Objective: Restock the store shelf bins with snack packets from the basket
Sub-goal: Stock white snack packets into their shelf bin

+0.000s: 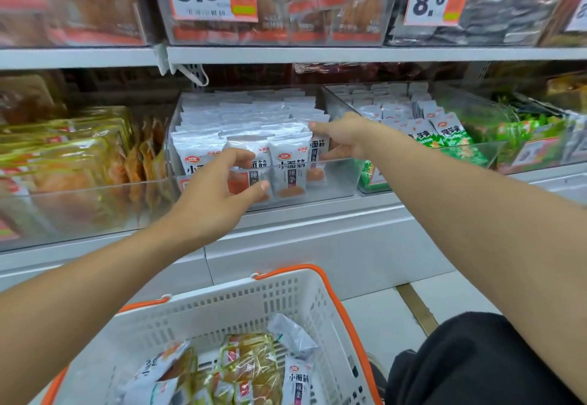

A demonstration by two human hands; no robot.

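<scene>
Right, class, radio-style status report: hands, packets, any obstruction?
Left hand open at bin front. Right hand gripping white packets. Basket holds more. Nothing blocking.

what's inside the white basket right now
The basket holds loose snack packets: a white packet printed like those in the shelf bin, a golden-wrapped packet and a silvery one. Whatever lies beneath them, or below the frame edge, is hidden.
</scene>
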